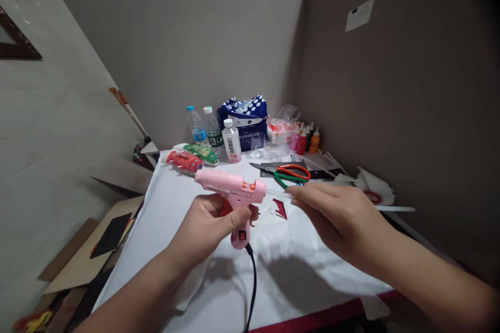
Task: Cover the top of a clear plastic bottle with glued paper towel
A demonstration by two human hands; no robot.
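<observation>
A pink hot glue gun (226,184) is held up over the white-covered table, its nozzle end pointing left and a black cord hanging from its grip. My left hand (214,221) is wrapped round the handle, below the barrel. At the rear of the gun, a translucent glue stick (276,193) reaches from the back opening to my right hand (339,213), which pinches it between thumb and fingers. Part of the stick is hidden by those fingers. Beneath and behind the gun lies a small red scrap (280,208).
Scissors (291,173) with red and green handles lie behind my right hand. Farther back stand bottles (232,140), a blue polka-dot bag (250,122) and paint bottles (301,141). Red and green packets (183,161) are at the left; cardboard (82,265) leans beside the table.
</observation>
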